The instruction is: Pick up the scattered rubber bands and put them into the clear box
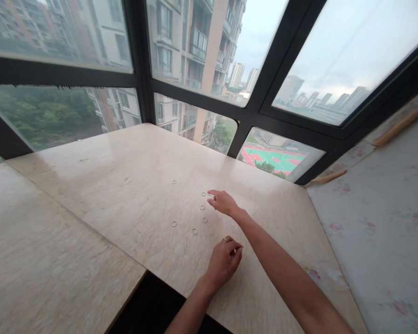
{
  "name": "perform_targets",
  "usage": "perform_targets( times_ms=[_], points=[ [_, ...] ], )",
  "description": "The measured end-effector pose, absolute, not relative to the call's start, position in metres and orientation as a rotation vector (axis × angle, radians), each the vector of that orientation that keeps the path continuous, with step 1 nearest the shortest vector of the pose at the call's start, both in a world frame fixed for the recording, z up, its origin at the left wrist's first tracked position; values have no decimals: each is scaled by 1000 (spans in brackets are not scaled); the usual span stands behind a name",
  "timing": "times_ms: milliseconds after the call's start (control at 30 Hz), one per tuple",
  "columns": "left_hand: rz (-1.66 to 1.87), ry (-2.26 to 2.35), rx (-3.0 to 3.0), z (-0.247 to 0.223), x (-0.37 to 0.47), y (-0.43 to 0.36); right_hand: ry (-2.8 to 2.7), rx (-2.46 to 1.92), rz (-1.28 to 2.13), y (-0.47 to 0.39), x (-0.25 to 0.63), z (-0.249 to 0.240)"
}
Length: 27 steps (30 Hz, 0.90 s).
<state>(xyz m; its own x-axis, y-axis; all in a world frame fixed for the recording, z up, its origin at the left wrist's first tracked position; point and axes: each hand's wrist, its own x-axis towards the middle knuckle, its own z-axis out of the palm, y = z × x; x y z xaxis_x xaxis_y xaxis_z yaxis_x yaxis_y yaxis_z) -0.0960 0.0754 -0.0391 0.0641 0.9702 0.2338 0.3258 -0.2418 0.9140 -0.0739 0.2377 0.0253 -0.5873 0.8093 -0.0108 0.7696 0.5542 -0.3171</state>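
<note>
Several thin, pale rings lie spread over the beige marble-patterned surface. My right hand [223,202] reaches out over them, index finger stretched and thumb apart. Its index fingertip is at a ring [209,194] that it partly covers; whether they touch I cannot tell. Just left of it lies another ring [203,194], and below the thumb is a third ring [202,207]. Closer to me my left hand [225,260] rests on the surface, fingers curled in toward the thumb, with a band on one finger. What those fingers hold, if anything, is hidden.
More rings lie apart to the left, such as a far ring [174,182] and a near ring [194,231]. The marble-patterned surface [101,195] meets dark window frames [146,93] at the back and a floral wall [379,232] at right. A dark gap [153,301] opens at the front edge.
</note>
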Motion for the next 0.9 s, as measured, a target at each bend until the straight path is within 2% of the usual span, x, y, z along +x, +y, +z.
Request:
perform_targets(
  times_ms=[233,367,900],
  points=[
    [1161,1317,1648,-38,-95,77,-2862,-1376,251,275,-105,-3],
    [1147,1335,1659,-38,-94,79,-2842,-1311,258,276,-102,-5],
    [1198,1355,1662,-41,-92,82,-2079,-1232,895,229,-45,3]
  ],
)
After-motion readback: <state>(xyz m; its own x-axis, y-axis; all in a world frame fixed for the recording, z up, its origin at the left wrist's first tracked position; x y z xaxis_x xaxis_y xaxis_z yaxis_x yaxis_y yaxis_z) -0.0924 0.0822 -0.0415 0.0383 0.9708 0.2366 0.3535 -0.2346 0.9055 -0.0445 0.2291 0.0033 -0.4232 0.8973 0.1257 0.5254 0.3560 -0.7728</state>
